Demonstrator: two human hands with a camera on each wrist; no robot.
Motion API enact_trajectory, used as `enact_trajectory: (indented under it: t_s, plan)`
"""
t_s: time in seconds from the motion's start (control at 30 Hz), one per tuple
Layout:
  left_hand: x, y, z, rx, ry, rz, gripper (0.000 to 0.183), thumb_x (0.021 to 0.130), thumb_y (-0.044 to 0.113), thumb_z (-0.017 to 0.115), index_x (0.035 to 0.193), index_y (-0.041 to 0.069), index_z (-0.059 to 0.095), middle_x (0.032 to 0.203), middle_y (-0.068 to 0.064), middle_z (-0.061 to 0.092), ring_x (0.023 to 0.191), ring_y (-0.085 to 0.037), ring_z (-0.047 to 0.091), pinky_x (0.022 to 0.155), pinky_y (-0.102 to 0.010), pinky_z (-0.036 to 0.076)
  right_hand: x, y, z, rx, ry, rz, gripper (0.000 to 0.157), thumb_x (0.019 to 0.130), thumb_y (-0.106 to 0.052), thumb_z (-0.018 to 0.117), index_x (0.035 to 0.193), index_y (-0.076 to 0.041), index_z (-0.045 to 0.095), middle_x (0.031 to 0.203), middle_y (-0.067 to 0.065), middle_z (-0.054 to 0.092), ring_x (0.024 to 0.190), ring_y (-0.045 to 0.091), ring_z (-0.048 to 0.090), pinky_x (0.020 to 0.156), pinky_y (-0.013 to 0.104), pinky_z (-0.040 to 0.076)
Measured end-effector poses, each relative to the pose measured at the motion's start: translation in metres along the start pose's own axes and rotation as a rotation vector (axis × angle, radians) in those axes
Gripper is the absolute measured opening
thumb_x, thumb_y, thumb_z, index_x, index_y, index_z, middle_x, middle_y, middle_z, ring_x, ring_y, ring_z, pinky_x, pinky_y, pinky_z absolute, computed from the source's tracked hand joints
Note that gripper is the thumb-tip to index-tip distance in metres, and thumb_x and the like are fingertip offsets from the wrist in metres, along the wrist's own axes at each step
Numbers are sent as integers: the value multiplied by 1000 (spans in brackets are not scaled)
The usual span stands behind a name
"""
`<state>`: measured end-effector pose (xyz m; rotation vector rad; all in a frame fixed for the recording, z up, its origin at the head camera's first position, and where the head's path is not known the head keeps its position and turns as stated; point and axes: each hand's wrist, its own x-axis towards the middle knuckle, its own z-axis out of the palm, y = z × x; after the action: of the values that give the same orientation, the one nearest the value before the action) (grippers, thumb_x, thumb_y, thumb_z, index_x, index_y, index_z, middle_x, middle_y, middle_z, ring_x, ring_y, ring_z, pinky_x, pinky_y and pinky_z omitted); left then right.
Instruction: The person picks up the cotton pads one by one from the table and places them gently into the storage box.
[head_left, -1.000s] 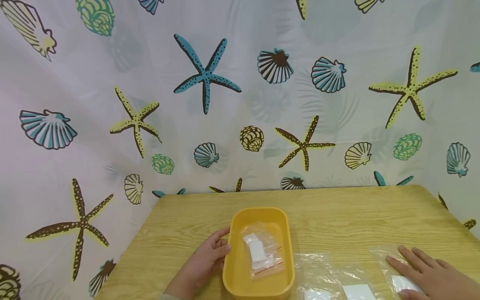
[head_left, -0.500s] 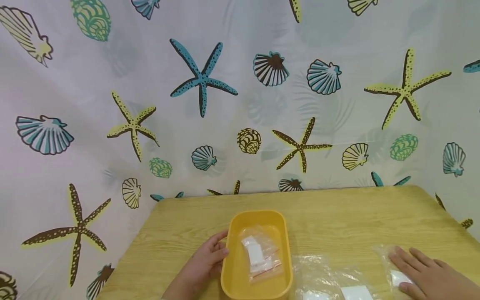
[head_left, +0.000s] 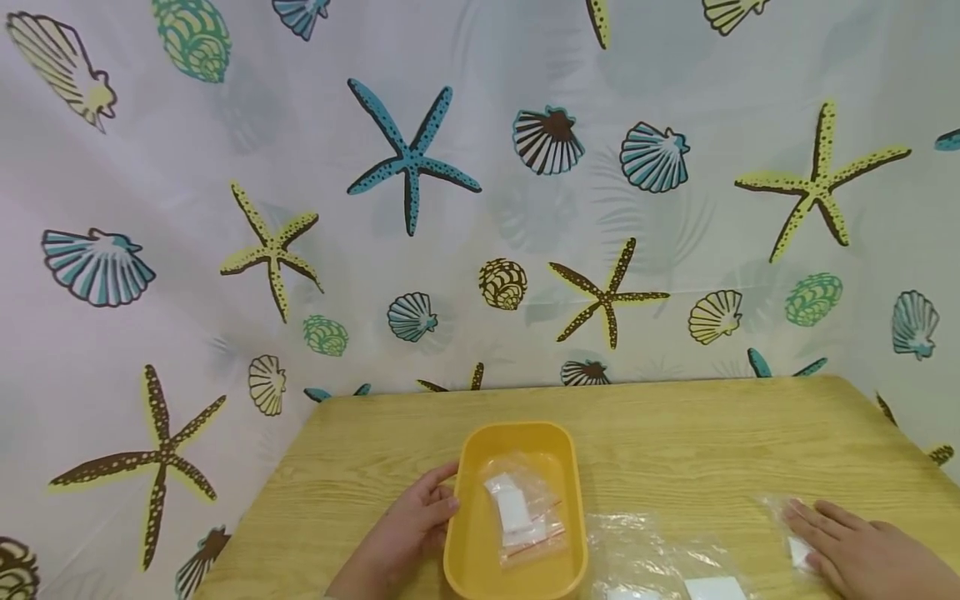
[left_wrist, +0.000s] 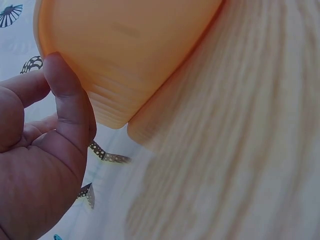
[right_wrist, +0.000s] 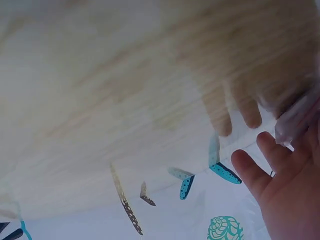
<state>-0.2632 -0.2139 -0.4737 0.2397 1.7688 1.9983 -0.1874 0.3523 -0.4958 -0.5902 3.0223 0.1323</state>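
One of the person's hands, the left hand [head_left: 412,521], holds the side of a yellow tub [head_left: 476,571], with the thumb by the rim. The tub sits on the wooden desk [head_left: 675,450], and inside it lie clear bags [head_left: 536,552] with white bits [head_left: 513,508] in them and thin red lines near one end. Off to the right, the right hand [head_left: 866,546] lies over another clear bag [head_left: 772,505], which has a white piece [head_left: 799,552] poking out from under the fingers. I can't tell if this hand is pinching it. Two more see-through bags [head_left: 622,546] [head_left: 701,557] lie side by side between the tub and that hand. Behind everything hangs a pale cloth [head_left: 480,208] with starfish and shells.
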Motion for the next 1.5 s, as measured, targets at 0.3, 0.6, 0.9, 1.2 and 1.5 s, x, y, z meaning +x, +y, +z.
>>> enact_trajectory:
  t_s: [0.3, 0.6, 0.9, 1.2, 1.5]
  plan:
    - [2, -3, 0, -7, -27, 8, 62, 97, 17, 52, 150, 14, 20, 113, -20, 48, 87, -25, 60, 74, -39, 54, 4, -9, -20, -93, 119, 35, 60, 92, -59, 41, 133, -18, 55, 135, 0, 51, 124, 30, 44, 84, 47, 47]
    - [0, -3, -2, 15, -5, 6, 60, 97, 18, 52, 149, 14, 23, 115, -22, 47, 88, -26, 61, 76, -42, 54, 14, -29, -42, -132, 241, -41, 53, 94, -50, 46, 135, -18, 53, 137, -1, 49, 126, 28, 42, 90, 46, 45]
    - [-1, -1, 0, -2, -16, 9, 60, 97, 17, 52, 149, 12, 22, 115, -22, 46, 89, -27, 60, 77, -42, 53, 27, -48, -55, -123, 356, -77, 48, 95, -45, 48, 134, -18, 55, 136, -2, 50, 126, 27, 43, 87, 49, 46]
    - [-3, -1, 0, 1, 1, 12, 60, 97, 18, 52, 149, 12, 22, 117, -24, 46, 93, -30, 60, 80, -45, 52, 46, -72, -70, -84, 364, -97, 47, 96, -44, 46, 135, -18, 53, 138, -2, 49, 127, 25, 43, 86, 50, 46]
    - [0, -3, -1, -28, -36, 19, 61, 97, 17, 52, 149, 14, 22, 116, -21, 46, 92, -28, 60, 80, -43, 53, 65, -99, -79, -30, 373, -111, 46, 98, -44, 42, 136, -21, 51, 139, -4, 47, 129, 24, 40, 88, 49, 46]
